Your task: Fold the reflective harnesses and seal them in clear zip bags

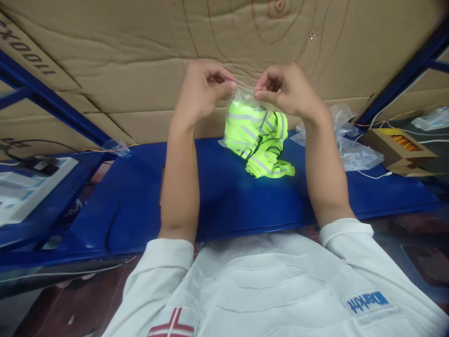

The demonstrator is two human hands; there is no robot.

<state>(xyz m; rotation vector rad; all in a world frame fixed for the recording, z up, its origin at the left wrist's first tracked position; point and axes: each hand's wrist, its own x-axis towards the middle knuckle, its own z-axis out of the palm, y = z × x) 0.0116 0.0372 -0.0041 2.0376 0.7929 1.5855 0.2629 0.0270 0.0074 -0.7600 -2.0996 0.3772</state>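
Note:
My left hand (215, 84) pinches one end of the top edge of a clear plastic zip bag (244, 95), which has a thin red line along its mouth. The other end of that edge is between the fingers of my right hand (277, 86). Inside the bag sits a folded bundle of neon yellow reflective straps (243, 124) with grey stripes. More neon yellow strap (268, 161) lies on the blue shelf just right of the bag; whether it joins the bundle I cannot tell.
A blue metal shelf (224, 201) stands before a cardboard wall (140, 56). Crumpled clear bags (358, 152) and an open cardboard box (396, 150) lie to the right, with white cables. At the left are a white power strip or box (52, 182) and a small clear plastic cup (116, 147).

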